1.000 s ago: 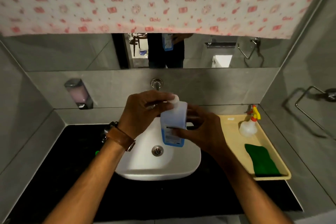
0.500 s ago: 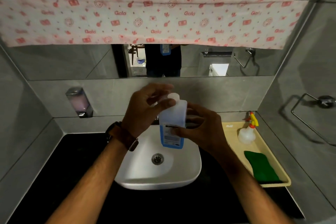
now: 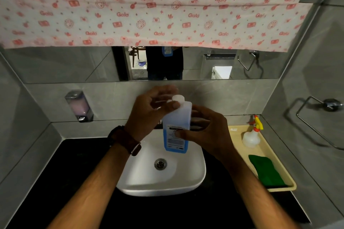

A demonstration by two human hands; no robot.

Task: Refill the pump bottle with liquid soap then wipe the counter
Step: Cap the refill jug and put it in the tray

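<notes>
Soap bottle [image 3: 176, 128], upright, blue liquid inside, held above white sink [image 3: 162, 178]. Right hand [image 3: 206, 134] wrapped around bottle's lower body, thumb on label. Left hand [image 3: 149, 111] at the neck, fingertips closed on white cap [image 3: 178, 98]. Yellow tray [image 3: 279, 169] at right, bearing green cloth [image 3: 266, 171] and spray bottle [image 3: 251, 135]

a: what are my hands doing?
b: i see my left hand [image 3: 149, 111] raised, fingers curled, thumb and fingertips pinched together at the top. a watch strap wraps that wrist.
a: and the other?
b: my right hand [image 3: 208, 132] sits just lower and beside it, fingers wrapped, thumb pressed in front. both forearms reach forward, bare.
</notes>
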